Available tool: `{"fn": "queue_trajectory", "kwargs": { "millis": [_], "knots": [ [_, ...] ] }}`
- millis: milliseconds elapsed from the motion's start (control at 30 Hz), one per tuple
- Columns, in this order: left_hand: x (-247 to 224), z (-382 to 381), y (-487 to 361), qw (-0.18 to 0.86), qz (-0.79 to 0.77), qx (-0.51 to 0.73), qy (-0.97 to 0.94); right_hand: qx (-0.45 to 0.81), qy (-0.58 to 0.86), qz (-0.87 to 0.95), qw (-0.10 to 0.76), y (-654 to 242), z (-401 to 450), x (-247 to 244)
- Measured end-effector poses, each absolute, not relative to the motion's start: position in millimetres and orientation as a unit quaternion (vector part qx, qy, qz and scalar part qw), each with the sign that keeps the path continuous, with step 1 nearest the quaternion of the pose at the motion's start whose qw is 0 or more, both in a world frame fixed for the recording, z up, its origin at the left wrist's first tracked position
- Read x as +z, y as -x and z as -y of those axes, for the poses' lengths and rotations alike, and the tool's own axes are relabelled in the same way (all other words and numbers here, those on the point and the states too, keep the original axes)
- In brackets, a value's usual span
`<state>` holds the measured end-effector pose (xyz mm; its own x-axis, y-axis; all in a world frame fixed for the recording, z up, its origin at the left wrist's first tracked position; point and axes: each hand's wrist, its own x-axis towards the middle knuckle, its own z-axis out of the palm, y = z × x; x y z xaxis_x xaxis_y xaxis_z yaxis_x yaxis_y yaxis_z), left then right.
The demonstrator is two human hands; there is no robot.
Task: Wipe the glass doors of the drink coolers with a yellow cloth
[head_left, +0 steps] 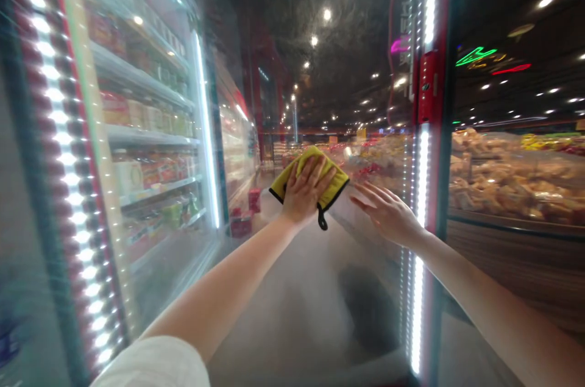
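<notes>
My left hand (302, 192) presses a folded yellow cloth (336, 181) with black edging and a small black loop against an upright glass pane (283, 289). Its fingers lie spread over the cloth, holding it to the glass. My right hand (386, 211) is just right of the cloth, with its fingers stretched out and apart and nothing in them. Its fingertips are close to the pane; whether they touch it I cannot tell. Hazy smears and reflected lights show in the glass.
A bright light strip and red frame (427, 88) edge the pane on the right. At left, shelves (153, 134) with bottles and packages stand beside another light strip (68, 158). Heaped produce (498, 183) is on a display at far right.
</notes>
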<state>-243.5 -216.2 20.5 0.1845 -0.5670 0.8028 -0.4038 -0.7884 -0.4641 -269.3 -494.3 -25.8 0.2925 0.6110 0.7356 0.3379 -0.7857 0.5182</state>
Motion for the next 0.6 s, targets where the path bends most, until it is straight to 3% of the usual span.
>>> {"fn": "queue_trajectory", "kwargs": {
  "millis": [100, 200, 300, 433, 600],
  "knots": [
    [-9, 189, 249, 0.167, -0.422, -0.517, 0.726, 0.502, -0.788, -0.333, 0.13, 267, 514, -32],
    [-7, 154, 252, 0.187, -0.424, -0.503, 0.73, 0.496, -0.787, -0.344, 0.131, 268, 537, -35],
    [22, 154, 250, 0.133, -0.347, -0.518, 0.771, 0.497, -0.789, -0.335, 0.13, 270, 554, -34],
    [56, 215, 240, 0.035, -0.263, -0.581, 0.77, 0.499, -0.783, -0.346, 0.137, 272, 560, -29],
    [26, 277, 234, 0.024, -0.267, -0.589, 0.763, 0.504, -0.774, -0.359, 0.136, 272, 562, -28]
  ]
}}
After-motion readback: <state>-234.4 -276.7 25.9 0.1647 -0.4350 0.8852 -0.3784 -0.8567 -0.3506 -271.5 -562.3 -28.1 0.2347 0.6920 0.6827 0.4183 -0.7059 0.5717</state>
